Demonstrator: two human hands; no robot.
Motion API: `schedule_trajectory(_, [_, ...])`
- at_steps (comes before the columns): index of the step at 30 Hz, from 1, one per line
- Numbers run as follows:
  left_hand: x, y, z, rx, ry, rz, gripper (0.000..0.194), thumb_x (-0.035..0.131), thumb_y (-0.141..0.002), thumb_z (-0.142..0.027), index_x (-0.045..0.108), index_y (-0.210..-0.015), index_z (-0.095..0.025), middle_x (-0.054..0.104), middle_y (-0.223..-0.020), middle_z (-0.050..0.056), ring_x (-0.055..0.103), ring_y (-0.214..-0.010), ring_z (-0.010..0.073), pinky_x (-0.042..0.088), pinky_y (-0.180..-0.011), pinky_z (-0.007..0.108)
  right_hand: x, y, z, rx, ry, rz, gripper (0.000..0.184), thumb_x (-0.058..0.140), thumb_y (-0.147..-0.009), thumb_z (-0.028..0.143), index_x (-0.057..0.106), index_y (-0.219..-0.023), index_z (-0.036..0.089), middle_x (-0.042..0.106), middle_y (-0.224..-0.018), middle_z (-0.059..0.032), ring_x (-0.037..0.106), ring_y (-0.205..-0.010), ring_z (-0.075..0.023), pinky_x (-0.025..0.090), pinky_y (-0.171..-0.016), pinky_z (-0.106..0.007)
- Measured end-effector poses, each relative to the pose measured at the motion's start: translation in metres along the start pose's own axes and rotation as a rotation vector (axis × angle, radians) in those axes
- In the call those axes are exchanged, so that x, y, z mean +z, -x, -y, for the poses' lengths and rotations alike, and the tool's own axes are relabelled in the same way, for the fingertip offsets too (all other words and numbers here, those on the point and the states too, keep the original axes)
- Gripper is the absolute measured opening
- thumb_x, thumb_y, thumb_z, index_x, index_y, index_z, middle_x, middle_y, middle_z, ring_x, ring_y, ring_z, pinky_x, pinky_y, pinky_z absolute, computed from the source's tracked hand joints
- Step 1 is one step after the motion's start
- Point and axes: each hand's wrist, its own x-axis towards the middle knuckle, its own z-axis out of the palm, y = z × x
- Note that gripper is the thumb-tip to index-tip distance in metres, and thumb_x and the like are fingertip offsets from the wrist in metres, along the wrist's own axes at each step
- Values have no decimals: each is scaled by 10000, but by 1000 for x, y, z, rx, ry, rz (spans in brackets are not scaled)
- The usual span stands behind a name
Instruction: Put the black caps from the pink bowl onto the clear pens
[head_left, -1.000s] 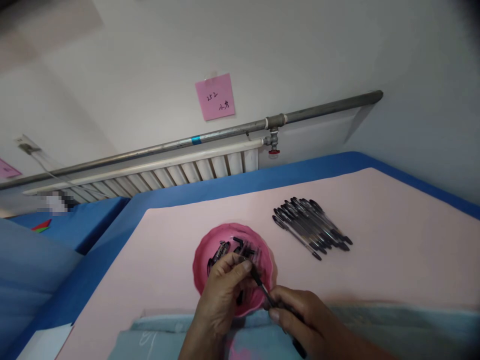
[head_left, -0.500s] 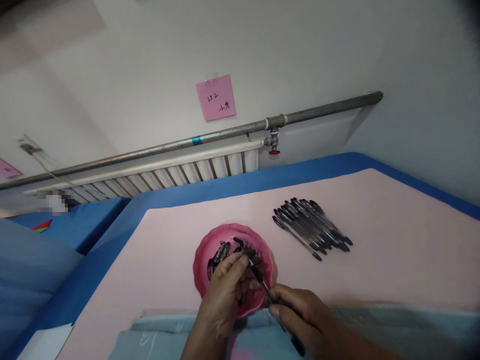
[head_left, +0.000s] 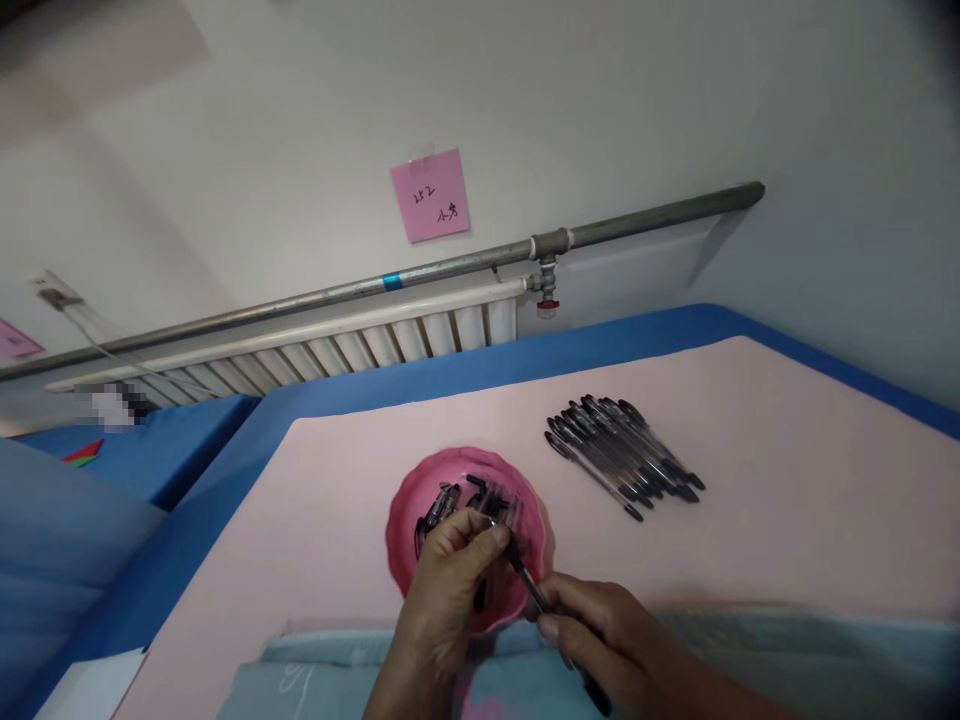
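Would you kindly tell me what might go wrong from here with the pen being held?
If the left hand or right hand slips, the pen between them might drop into or beside the bowl. The left hand appears close to the parts in the bowl and could knock them. The pile of pens overlaps, so a bump might scatter it.

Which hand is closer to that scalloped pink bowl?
Left: the left hand is over the scalloped pink bowl; the right hand is beside it, at its near right.

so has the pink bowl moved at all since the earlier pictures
No, the pink bowl keeps its place relative to the red valve handle.
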Motion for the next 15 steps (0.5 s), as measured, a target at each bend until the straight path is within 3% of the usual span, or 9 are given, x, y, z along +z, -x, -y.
schedule_trajectory(6, [-4, 1, -7, 21, -28, -13, 240, 737, -632, -305, 660, -775, -129, 662, -675, 34, 569, -562, 98, 434, -573, 207, -3, -1, 3, 54, -40, -30, 216, 420, -798, 335, 389, -623, 212, 396, -535, 51, 398, -497, -97, 326, -474, -203])
schedule_trajectory(9, [-16, -1, -20, 156, -134, -166, 352, 675, -685, -386, 637, -947, -154, 684, -835, 64, 612, -668, 139, 464, -651, 253, -8, -4, 2, 94, -69, -127, 230, 422, -810, 364, 413, -638, 211, 382, -537, 58, 394, -499, -96, 331, -478, -207])
schedule_trajectory(12, [-35, -7, -31, 324, -295, -390, 322, 650, -694, -394, 625, -928, -175, 670, -833, 34, 609, -725, 149, 460, -687, 262, -12, -7, -3, 107, -121, -210, 248, 412, -824, 376, 414, -641, 209, 374, -524, 66, 387, -475, -91, 333, -475, -214])
schedule_trajectory(15, [-50, -13, -33, 380, -546, -445, 259, 612, -716, -378, 630, -894, -191, 664, -860, 34, 602, -806, 177, 449, -738, 287, -12, -9, -8, 104, -167, -231, 243, 421, -823, 375, 421, -646, 209, 381, -507, 71, 387, -454, -90, 335, -468, -218])
